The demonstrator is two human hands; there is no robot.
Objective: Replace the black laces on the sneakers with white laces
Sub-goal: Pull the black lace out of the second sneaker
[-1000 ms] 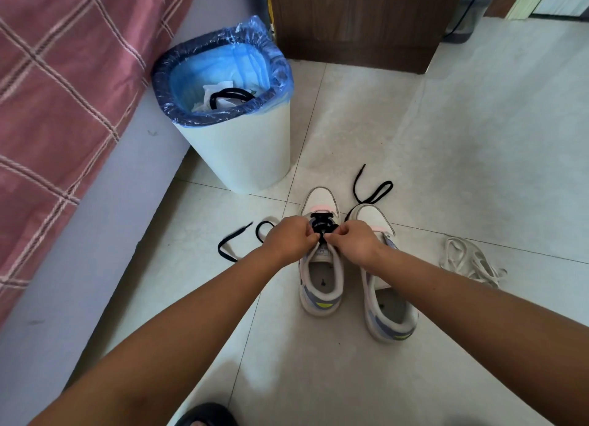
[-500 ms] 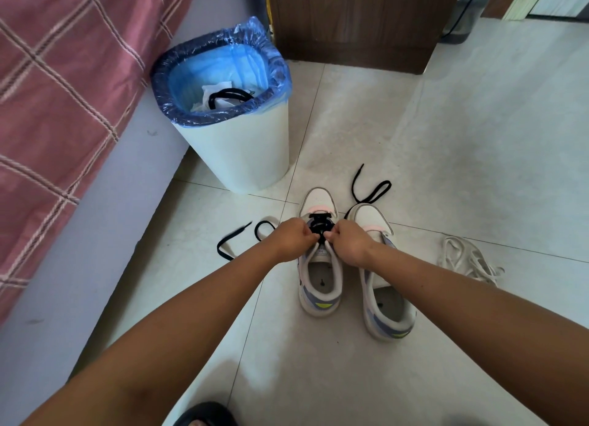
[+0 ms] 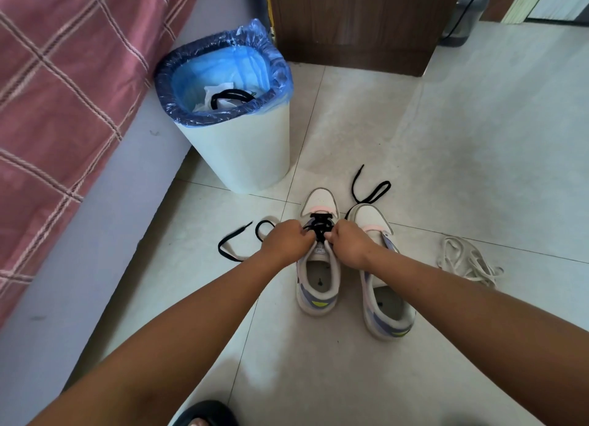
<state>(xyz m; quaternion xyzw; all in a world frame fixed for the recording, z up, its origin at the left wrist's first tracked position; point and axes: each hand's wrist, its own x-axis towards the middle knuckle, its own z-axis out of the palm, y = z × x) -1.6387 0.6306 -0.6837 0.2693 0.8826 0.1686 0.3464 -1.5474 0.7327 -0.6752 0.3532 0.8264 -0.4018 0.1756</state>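
Barely any change over the last second: your left hand (image 3: 288,239) and right hand (image 3: 349,242) stay close together over the throat of the left white sneaker with lilac and yellow heel panels (image 3: 318,266), fingers curled in and pinching the black flat lace (image 3: 319,226) where it still crosses the lower eyelets. The hands have crept slightly toward the toe, nothing more; the laced patch looks the same size as before. My read: you're still working the black lace out of the bottom rows, and it isn't free yet. Its loose ends trail on the pale tiled floor (image 3: 446,138), one to the left of the shoe near (image 3: 236,244), one looping beyond the toes near (image 3: 371,189). I can't tell which end belongs to which eyelet side. The right matching white sneaker (image 3: 387,311) sits just beside the first one, touching or nearly so, and its throat shows no lace from here, though your right hand covers part of it. The bundle of white laces (image 3: 468,261) lies untouched on the floor to the right, well apart from both shoes. The white waste bin with a blue plastic liner (image 3: 242,157) stands ahead, with something black and cord-like inside, possibly the other pulled lace. Task is early: removal on shoe one is unfinished, no white lace threaded.
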